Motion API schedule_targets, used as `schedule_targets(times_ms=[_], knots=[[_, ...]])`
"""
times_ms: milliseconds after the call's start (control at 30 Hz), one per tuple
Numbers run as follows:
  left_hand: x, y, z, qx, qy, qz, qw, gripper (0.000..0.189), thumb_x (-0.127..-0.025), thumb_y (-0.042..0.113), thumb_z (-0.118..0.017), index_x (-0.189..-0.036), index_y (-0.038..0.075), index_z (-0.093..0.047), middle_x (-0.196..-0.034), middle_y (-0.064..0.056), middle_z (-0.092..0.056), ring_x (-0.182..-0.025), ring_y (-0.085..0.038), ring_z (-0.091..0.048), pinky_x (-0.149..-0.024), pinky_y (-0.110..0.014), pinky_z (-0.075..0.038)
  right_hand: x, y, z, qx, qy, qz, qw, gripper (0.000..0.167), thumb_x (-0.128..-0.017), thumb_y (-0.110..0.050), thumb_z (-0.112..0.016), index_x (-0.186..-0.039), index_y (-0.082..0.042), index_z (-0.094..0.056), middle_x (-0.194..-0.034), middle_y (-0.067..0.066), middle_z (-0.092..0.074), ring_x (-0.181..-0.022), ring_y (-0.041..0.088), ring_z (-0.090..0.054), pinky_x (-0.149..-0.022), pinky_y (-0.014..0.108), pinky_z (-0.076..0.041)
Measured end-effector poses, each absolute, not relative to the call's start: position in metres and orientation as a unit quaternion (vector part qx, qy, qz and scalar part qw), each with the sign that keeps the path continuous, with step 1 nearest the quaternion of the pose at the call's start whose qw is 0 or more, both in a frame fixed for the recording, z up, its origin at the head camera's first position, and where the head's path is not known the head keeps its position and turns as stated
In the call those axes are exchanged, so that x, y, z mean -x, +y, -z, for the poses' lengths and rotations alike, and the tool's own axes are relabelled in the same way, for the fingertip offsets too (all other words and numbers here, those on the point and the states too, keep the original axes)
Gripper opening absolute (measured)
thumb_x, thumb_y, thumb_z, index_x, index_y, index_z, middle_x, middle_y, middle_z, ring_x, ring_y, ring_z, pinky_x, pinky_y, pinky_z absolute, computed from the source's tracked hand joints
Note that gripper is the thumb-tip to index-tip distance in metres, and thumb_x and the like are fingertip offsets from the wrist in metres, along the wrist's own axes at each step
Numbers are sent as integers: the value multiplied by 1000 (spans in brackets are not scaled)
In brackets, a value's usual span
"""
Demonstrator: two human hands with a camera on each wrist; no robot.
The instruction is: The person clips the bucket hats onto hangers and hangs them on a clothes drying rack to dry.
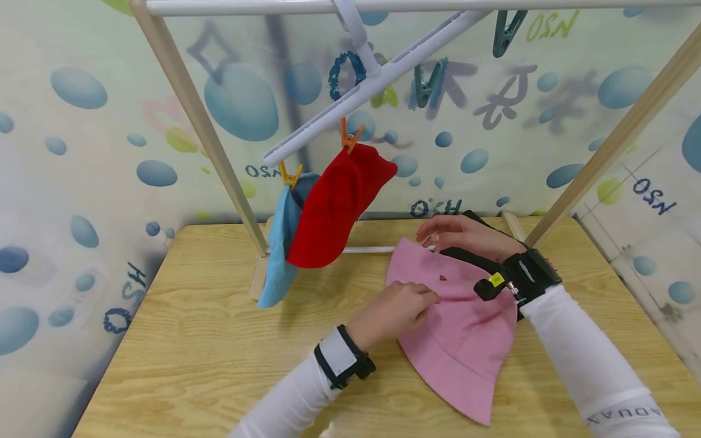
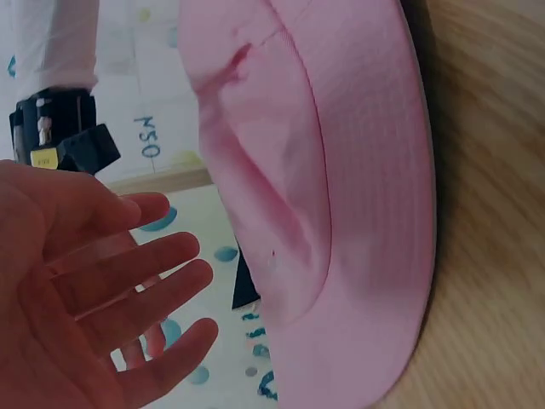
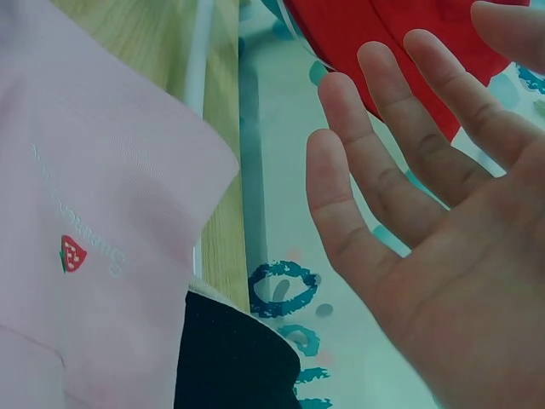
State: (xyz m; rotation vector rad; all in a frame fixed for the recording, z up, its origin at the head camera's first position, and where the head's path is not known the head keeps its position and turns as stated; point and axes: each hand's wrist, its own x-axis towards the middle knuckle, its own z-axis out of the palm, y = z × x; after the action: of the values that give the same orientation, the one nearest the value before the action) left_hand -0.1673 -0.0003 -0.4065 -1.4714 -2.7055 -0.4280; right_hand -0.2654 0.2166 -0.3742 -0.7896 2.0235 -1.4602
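A pink bucket hat (image 1: 460,340) with a small strawberry mark (image 3: 72,254) lies on the wooden table, its brim toward the front. My left hand (image 1: 391,313) hovers at the hat's left side; in the left wrist view its fingers (image 2: 145,264) are loosely spread and hold nothing. Above the hat's far end is my right hand (image 1: 468,236), fingers relaxed, with a visible gap to the cloth in the right wrist view. A black cloth-like thing (image 3: 234,358) lies partly hidden beneath and behind the pink hat.
A white hanger (image 1: 378,78) hangs tilted from a rack rail (image 1: 246,7). An orange clip (image 1: 348,139) holds a red cap (image 1: 342,210); a yellow clip (image 1: 291,177) holds a light blue hat (image 1: 279,249). Green clips (image 1: 424,88) hang at right. Wooden posts (image 1: 619,128) flank the space.
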Motion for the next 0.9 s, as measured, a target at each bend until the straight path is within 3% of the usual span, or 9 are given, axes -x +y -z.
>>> schedule_targets(times_ms=[133,333,600,767,900], knots=[[162,9,411,492,-859,142,-6,24,-94,15,-63,-116,14,-69,-112,2,-67,-97,-8,-63,-83,-19,-47,264,220,373,286,748,540,258,32,-97,-9,-52,-127,3,-53,-126,26,-54,-115,33,-53,-95,49,-44],[152,22,424,523,-845,112,-26,26,-94,17,-62,-120,20,-67,-115,6,-63,-104,-8,-57,-84,-20,-45,263,224,375,294,743,543,257,32,-98,-8,-50,-127,6,-52,-126,29,-52,-116,36,-52,-95,46,-45],[132,32,438,545,-829,64,-104,41,-95,27,-59,-136,28,-52,-146,-1,-41,-130,-15,-40,-101,-28,-36,263,225,379,295,738,543,271,31,-98,-7,-48,-127,6,-51,-126,30,-49,-115,44,-49,-96,46,-43],[131,31,440,544,-827,74,-122,45,-95,28,-61,-138,26,-48,-143,0,-45,-126,-15,-43,-104,-25,-32,263,224,380,301,740,537,270,32,-98,-7,-48,-126,7,-50,-125,32,-49,-114,41,-51,-95,46,-44],[132,31,440,546,-823,80,-130,49,-93,31,-63,-139,24,-47,-125,4,-54,-112,-10,-49,-100,-21,-32,264,224,381,308,742,531,269,31,-98,-6,-49,-126,7,-51,-125,27,-51,-114,35,-52,-96,47,-44]])
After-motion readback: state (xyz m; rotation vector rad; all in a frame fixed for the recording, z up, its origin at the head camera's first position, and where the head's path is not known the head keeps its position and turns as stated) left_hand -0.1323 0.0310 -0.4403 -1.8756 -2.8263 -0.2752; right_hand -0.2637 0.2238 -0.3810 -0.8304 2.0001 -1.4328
